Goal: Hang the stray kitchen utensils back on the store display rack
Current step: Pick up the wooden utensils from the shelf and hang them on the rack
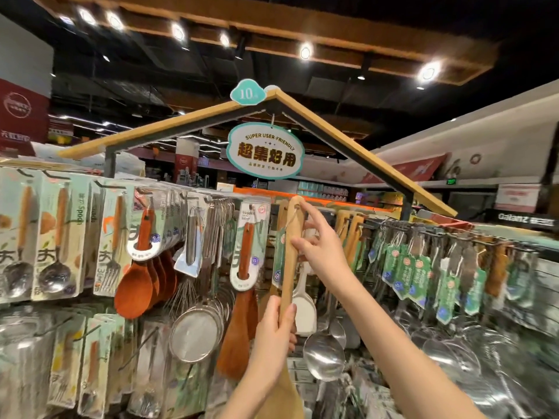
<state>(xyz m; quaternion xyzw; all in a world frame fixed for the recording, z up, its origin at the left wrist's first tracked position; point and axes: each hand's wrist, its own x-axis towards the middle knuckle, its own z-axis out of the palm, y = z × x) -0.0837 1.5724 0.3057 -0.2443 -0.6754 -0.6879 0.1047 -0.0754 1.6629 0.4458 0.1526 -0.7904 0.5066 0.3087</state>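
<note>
Store aisle: pale wooden spatula (291,261) held upright against display rack (423,229), handle top at hook level. Left hand (273,337) grips lower handle, fingers wrapped. Right hand (322,249) pinches upper handle, index finger extended toward hanging loop. Packaged spoons (57,237) hang left.

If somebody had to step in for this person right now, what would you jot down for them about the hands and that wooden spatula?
Left hand: grips the light wooden spatula low on its handle, holding it upright against the display rack.
Right hand: at the handle's top, fingers pinching the string loop that runs through the hole.
Done: spatula lifted to hook height, beside other light wooden handles.
Left: slip the loop over a hook, let go, check that it hangs. I cannot tell whether the loop is on a hook yet. No other stray utensils are visible.
</note>
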